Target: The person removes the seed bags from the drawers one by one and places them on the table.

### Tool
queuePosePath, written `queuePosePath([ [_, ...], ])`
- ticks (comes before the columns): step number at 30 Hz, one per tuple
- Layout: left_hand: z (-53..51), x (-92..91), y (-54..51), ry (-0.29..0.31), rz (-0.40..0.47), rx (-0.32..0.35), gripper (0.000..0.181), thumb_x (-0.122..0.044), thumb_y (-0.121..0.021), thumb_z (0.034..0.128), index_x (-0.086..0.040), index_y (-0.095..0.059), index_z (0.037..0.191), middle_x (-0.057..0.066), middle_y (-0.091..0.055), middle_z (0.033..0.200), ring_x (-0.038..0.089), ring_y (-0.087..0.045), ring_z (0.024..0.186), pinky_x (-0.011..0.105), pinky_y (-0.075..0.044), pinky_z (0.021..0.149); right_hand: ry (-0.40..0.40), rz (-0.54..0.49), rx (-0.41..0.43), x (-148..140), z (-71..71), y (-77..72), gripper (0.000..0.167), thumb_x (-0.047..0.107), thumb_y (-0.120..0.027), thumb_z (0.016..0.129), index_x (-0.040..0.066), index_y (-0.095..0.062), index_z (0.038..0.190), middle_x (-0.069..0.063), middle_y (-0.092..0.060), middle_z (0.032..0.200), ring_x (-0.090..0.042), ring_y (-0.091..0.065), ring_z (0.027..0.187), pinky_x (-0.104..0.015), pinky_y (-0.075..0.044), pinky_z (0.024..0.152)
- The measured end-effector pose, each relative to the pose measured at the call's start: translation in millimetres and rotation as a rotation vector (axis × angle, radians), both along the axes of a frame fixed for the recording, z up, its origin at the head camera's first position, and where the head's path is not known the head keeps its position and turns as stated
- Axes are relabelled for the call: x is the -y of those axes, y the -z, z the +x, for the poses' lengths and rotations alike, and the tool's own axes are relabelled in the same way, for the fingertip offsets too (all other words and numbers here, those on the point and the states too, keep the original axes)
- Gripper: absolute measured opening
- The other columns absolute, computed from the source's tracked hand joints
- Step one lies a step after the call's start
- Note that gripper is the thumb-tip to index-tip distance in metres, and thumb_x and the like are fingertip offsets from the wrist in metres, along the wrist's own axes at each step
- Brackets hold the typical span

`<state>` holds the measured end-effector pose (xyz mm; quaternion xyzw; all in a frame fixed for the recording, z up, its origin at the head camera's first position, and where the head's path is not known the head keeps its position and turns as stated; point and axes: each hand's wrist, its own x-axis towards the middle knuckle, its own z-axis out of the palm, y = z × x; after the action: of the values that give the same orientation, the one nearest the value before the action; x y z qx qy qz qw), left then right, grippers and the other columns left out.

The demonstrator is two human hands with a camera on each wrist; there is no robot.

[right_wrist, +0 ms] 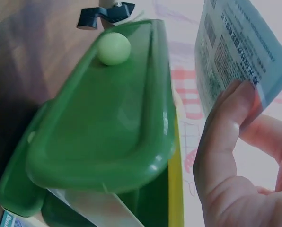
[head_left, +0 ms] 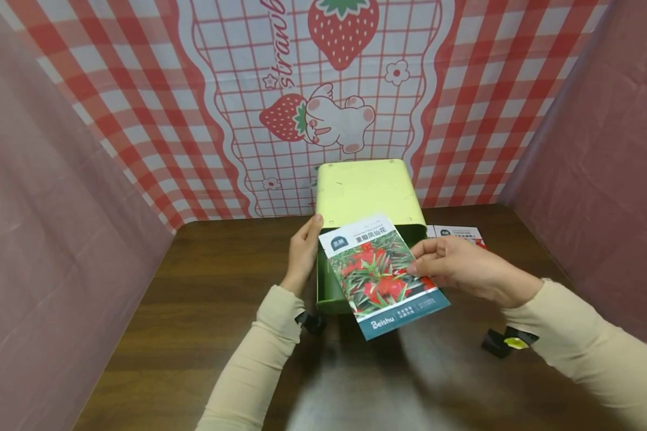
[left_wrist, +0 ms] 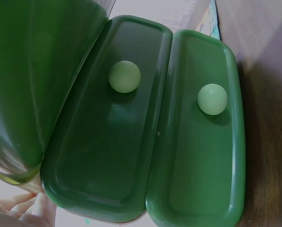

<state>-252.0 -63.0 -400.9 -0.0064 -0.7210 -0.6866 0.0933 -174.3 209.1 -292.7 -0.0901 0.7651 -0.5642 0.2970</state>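
Observation:
My right hand pinches a seed packet at its right edge, between thumb and fingers. Red flowers and "Beishu" are printed on its front; its text-covered back faces the right wrist view. The packet is tilted in front of a yellow-green box and hides part of the opening. My left hand rests against the box's left side. Two green drawer fronts with round pale knobs show in the left wrist view. In the right wrist view, a green front juts out, with a pale sheet under its edge.
Another packet lies on the wooden table behind the box, to the right. A red-checked strawberry cloth hangs close behind. Pink curtains stand at both sides. Each wrist wears a small black device.

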Motion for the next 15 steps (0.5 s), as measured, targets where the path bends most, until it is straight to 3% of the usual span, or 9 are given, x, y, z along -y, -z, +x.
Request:
queuePosePath([
  [6, -0.6, 0.3, -1.1, -0.018, -0.029, 0.002, 0.054, -0.043, -0.05, 0.1006, -0.007, -0.053, 0.141, 0.01, -0.052, 0.146, 0.027, -0.045, 0.139, 0.04, -0.035, 0.118, 0.121, -0.015, -0.048, -9, -6.5, -8.4, 0.026, 0.023, -0.065, 0.095, 0.001, -0.054, 0.105, -0.005, -0.07, 0.096, -0.018, -0.07, 0.082, -0.034, -0.062, 0.076],
  [12, -0.4, 1.2, -1.4, -0.008, -0.037, 0.019, 0.058, -0.048, -0.049, 0.1003, -0.009, -0.051, 0.143, 0.008, -0.051, 0.147, 0.026, -0.043, 0.14, 0.04, -0.034, 0.119, 0.242, -0.032, -0.086, -25, -17.0, -17.2, 0.016, 0.028, -0.065, 0.096, 0.013, -0.061, 0.095, 0.006, -0.067, 0.078, -0.008, -0.057, 0.064, -0.022, -0.053, 0.056],
  [15, -0.3, 2.0, -1.1, 0.006, -0.038, 0.024, 0.061, -0.051, -0.048, 0.0999, -0.01, -0.05, 0.144, 0.007, -0.049, 0.149, 0.025, -0.042, 0.141, 0.04, -0.033, 0.119, 0.313, -0.051, -0.083, -36, -21.9, -21.4, 0.015, 0.032, -0.067, 0.093, 0.017, -0.064, 0.092, 0.008, -0.069, 0.078, -0.008, -0.058, 0.063, -0.023, -0.053, 0.056],
])
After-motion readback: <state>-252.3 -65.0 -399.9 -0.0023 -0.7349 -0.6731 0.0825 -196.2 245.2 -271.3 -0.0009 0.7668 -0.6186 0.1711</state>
